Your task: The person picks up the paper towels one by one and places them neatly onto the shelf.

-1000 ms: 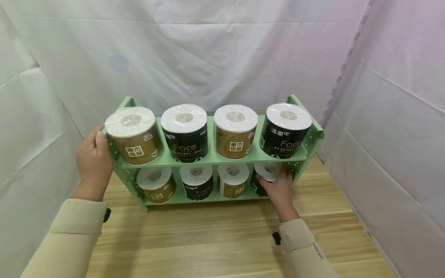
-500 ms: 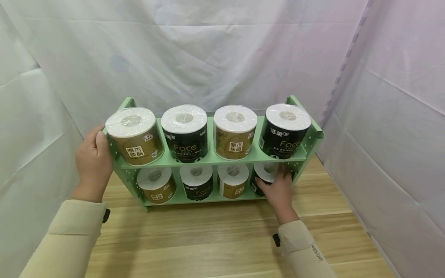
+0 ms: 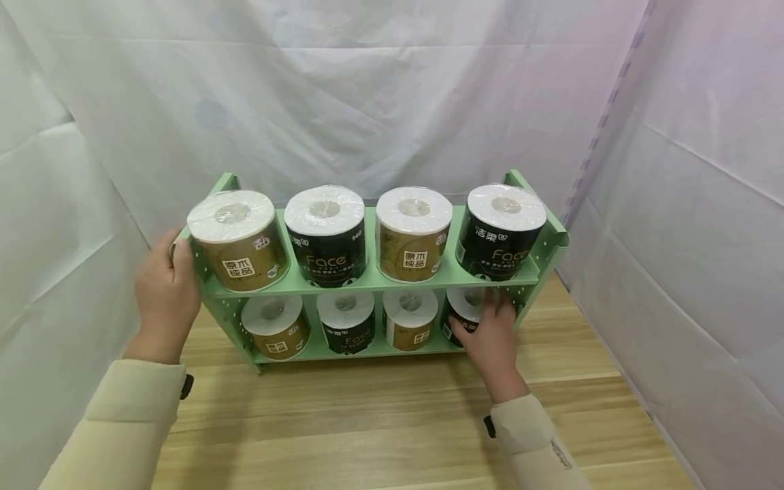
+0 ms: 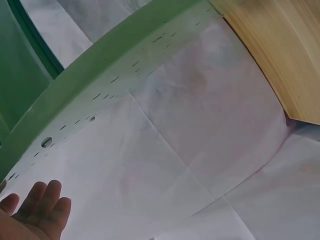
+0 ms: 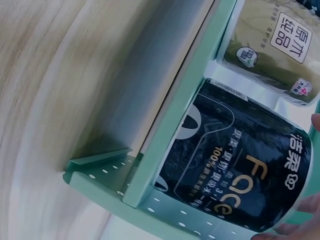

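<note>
A green two-tier shelf (image 3: pixel 361 288) holds wrapped toilet rolls in two rows, gold ones alternating with black ones. Beside its left end is my left hand (image 3: pixel 165 299), near the upper gold toilet roll (image 3: pixel 241 248). In the left wrist view its fingers (image 4: pixel 47 202) look loose, below the perforated side panel (image 4: pixel 100 85). My right hand (image 3: pixel 492 344) reaches into the lower tier at the right end. Its thumb and fingers go round the top part of the black toilet roll (image 5: pixel 235 160), which stands on the lower board.
The shelf stands on a wood-grain table (image 3: pixel 355 422). White cloth (image 3: pixel 367 102) hangs behind it and on both sides. A black toilet roll (image 3: pixel 501 231) on the upper tier is above my right hand. The perforated right end panel (image 3: pixel 548 255) is close to that hand.
My left hand has eased slightly down and away from the shelf's side. The right hand's fingers have shifted a little leftward and its thumb slightly lower on the black toilet roll. The rolls look unmoved.
</note>
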`<state>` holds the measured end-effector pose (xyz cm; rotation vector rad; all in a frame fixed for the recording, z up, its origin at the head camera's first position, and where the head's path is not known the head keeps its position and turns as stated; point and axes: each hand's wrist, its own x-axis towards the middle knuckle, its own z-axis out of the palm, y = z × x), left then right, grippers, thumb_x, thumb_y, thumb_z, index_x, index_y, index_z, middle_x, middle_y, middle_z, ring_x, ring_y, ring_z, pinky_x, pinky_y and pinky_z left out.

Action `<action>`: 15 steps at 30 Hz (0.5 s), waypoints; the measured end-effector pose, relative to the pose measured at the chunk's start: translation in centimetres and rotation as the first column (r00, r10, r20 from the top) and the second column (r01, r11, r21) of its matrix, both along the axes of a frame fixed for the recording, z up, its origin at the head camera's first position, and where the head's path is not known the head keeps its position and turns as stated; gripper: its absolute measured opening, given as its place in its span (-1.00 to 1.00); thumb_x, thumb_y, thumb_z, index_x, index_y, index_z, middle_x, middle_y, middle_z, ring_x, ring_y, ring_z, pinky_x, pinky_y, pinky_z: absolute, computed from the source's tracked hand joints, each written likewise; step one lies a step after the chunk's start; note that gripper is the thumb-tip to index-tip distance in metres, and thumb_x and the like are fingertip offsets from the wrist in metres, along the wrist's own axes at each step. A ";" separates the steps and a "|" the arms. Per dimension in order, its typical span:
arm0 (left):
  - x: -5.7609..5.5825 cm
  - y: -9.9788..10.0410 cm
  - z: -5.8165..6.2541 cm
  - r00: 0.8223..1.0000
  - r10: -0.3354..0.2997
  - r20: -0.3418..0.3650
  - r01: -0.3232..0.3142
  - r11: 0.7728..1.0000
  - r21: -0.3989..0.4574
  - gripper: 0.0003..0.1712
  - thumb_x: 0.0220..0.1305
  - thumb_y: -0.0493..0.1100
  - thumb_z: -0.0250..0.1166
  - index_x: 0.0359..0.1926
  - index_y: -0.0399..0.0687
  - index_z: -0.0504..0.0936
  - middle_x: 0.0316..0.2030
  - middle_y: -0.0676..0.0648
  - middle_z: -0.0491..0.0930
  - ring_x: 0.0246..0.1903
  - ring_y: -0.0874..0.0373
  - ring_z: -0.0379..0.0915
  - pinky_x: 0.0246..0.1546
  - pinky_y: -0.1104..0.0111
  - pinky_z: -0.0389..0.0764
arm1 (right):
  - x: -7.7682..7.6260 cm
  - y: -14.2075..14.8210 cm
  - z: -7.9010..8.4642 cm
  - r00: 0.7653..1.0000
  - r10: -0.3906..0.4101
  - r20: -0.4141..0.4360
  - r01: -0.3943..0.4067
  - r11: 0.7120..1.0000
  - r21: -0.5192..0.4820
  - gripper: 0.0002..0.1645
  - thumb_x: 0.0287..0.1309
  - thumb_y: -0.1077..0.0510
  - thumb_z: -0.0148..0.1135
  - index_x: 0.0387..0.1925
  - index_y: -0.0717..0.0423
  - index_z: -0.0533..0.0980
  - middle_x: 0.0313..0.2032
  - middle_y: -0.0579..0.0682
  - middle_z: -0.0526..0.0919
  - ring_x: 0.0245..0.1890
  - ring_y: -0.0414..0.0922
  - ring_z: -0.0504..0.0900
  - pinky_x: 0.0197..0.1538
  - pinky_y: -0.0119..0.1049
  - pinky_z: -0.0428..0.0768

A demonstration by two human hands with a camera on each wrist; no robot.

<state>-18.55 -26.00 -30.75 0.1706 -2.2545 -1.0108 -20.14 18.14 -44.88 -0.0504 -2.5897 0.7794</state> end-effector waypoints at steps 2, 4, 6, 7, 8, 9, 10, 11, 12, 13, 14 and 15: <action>0.2 -0.1 -0.2 1.000 -0.007 0.010 0.007 1.000 -0.013 -0.44 0.43 -0.01 -0.22 0.25 -0.15 0.44 0.08 -0.36 0.50 0.03 -0.25 0.37 0.07 -0.18 0.29 | 0.2 0.0 0.1 1.000 0.000 -0.008 0.000 0.999 0.032 0.14 -0.02 -0.13 0.40 0.44 0.26 0.05 0.38 0.37 0.01 0.36 0.29 0.06 0.20 0.23 0.33; 0.4 -0.2 -0.5 1.000 -0.015 0.014 0.015 0.999 -0.034 -0.45 0.42 -0.02 -0.20 0.22 -0.22 0.44 0.05 -0.40 0.49 0.02 -0.30 0.37 0.05 -0.21 0.28 | 0.4 0.1 0.2 1.000 0.006 -0.024 -0.004 0.998 0.058 0.12 -0.01 -0.13 0.40 0.43 0.25 0.07 0.37 0.37 0.03 0.35 0.28 0.08 0.19 0.24 0.35; 0.7 -0.3 -0.9 1.000 -0.021 0.005 0.022 0.998 -0.058 -0.47 0.40 -0.03 -0.17 0.14 -0.31 0.44 0.01 -0.44 0.49 -0.02 -0.35 0.38 0.00 -0.22 0.28 | 0.5 0.1 0.2 0.998 0.018 -0.058 -0.013 0.996 0.084 0.08 -0.01 -0.11 0.40 0.42 0.24 0.11 0.36 0.36 0.07 0.33 0.28 0.13 0.17 0.23 0.36; 0.8 -0.3 -1.2 1.000 -0.026 -0.001 0.026 0.997 -0.073 -0.48 0.39 -0.03 -0.14 0.11 -0.35 0.43 -0.01 -0.46 0.49 -0.05 -0.37 0.39 -0.03 -0.22 0.29 | 0.6 0.2 0.2 0.996 0.028 -0.080 -0.020 0.995 0.096 0.07 -0.01 -0.10 0.41 0.40 0.24 0.13 0.34 0.36 0.10 0.31 0.28 0.15 0.17 0.22 0.37; 1.0 -0.4 -1.4 0.999 -0.032 -0.005 0.032 0.996 -0.084 -0.49 0.39 -0.03 -0.11 0.10 -0.36 0.43 0.00 -0.46 0.49 -0.04 -0.38 0.40 -0.03 -0.23 0.30 | 0.7 0.2 0.1 0.994 0.039 -0.103 -0.028 0.994 0.105 0.05 -0.02 -0.08 0.42 0.39 0.24 0.15 0.33 0.36 0.12 0.30 0.27 0.17 0.16 0.21 0.37; 1.2 -0.4 -1.7 0.999 -0.039 -0.004 0.038 0.995 -0.093 -0.50 0.38 -0.03 -0.08 0.09 -0.37 0.42 0.01 -0.47 0.49 -0.03 -0.40 0.40 -0.03 -0.24 0.30 | 0.8 0.2 0.1 0.990 0.053 -0.129 -0.038 0.992 0.116 0.03 -0.03 -0.07 0.43 0.38 0.25 0.17 0.32 0.35 0.15 0.29 0.27 0.18 0.16 0.21 0.38; 1.3 -0.4 -1.9 0.999 -0.048 -0.006 0.047 0.994 -0.101 -0.51 0.38 -0.03 -0.05 0.10 -0.36 0.41 0.04 -0.46 0.49 -0.01 -0.39 0.41 -0.02 -0.24 0.31 | 0.8 0.3 0.1 0.985 0.068 -0.156 -0.048 0.991 0.127 0.02 -0.04 -0.06 0.43 0.36 0.26 0.20 0.31 0.35 0.18 0.28 0.27 0.20 0.16 0.20 0.38; 1.5 -0.5 -2.2 0.998 -0.057 -0.006 0.056 0.993 -0.108 -0.51 0.37 -0.04 -0.01 0.14 -0.32 0.39 0.07 -0.44 0.48 0.04 -0.40 0.39 0.01 -0.25 0.30 | 0.9 0.3 0.0 0.980 0.083 -0.180 -0.058 0.989 0.139 0.01 -0.04 -0.05 0.43 0.35 0.27 0.21 0.30 0.34 0.20 0.28 0.27 0.22 0.16 0.20 0.38; 1.7 -0.6 -2.5 0.998 -0.068 -0.010 0.067 0.991 -0.114 -0.50 0.35 -0.04 0.02 0.19 -0.27 0.38 0.11 -0.43 0.47 0.09 -0.39 0.38 0.04 -0.26 0.29 | 1.0 0.4 -0.1 0.975 0.097 -0.198 -0.068 0.986 0.151 -0.01 -0.04 -0.05 0.43 0.34 0.28 0.23 0.29 0.35 0.22 0.27 0.28 0.23 0.16 0.20 0.37; 1.9 -0.6 -2.9 0.997 -0.076 -0.007 0.075 0.990 -0.117 -0.47 0.34 -0.05 0.05 0.24 -0.24 0.36 0.16 -0.41 0.44 0.14 -0.39 0.34 0.09 -0.27 0.26 | 1.1 0.4 -0.1 0.971 0.111 -0.212 -0.076 0.983 0.165 -0.02 -0.04 -0.06 0.42 0.33 0.29 0.24 0.29 0.35 0.24 0.27 0.28 0.23 0.17 0.21 0.37; 2.1 -0.6 -3.2 0.996 -0.084 0.000 0.084 0.989 -0.123 -0.45 0.33 -0.05 0.07 0.28 -0.19 0.34 0.20 -0.39 0.42 0.19 -0.37 0.30 0.13 -0.26 0.24 | 1.2 0.4 -0.2 0.967 0.124 -0.221 -0.086 0.981 0.174 -0.04 -0.03 -0.06 0.40 0.32 0.30 0.25 0.28 0.35 0.26 0.27 0.28 0.24 0.18 0.21 0.36; 2.3 -0.6 -3.5 0.996 -0.090 0.004 0.090 0.987 -0.131 -0.42 0.32 -0.05 0.10 0.31 -0.16 0.32 0.22 -0.37 0.39 0.22 -0.36 0.27 0.15 -0.26 0.22 | 1.3 0.4 -0.2 0.964 0.136 -0.227 -0.094 0.978 0.188 -0.05 -0.03 -0.08 0.39 0.31 0.31 0.27 0.28 0.35 0.27 0.27 0.29 0.24 0.18 0.22 0.35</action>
